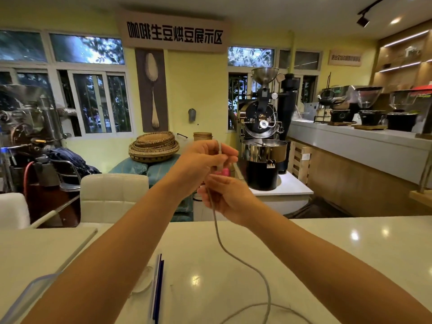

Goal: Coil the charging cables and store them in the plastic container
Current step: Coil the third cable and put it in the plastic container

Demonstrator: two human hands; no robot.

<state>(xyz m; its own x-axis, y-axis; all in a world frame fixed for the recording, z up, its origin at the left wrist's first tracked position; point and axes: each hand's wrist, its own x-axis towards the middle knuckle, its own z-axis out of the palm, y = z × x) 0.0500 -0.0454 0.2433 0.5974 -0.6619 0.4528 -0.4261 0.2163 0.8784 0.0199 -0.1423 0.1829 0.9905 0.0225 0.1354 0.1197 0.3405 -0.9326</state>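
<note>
The left hand (205, 157) pinches the grey cable (216, 230) by its end; the right hand (230, 197), just beneath, closes loosely around it. Below both, the cable trails uncoiled across the table (350, 249); the plastic container (25, 298) waits lower left, so coiling looks barely begun.

I see a pale glossy table (350, 249) in front, with a blue-edged flat item (158, 288) lying on it; what it is I cannot tell. Beyond the table stand two white padded chairs (114, 197). A stack of woven baskets (154, 146) rests on a teal-covered pile near the yellow wall. To its right a black coffee roaster (261, 118) stands with a steel cooling tray (264, 148) in front of it. On the wall hangs a long sign (174, 32) with dark characters, above a spoon poster (152, 90). Grinders (367, 106) line the grey counter (362, 141) at right.
</note>
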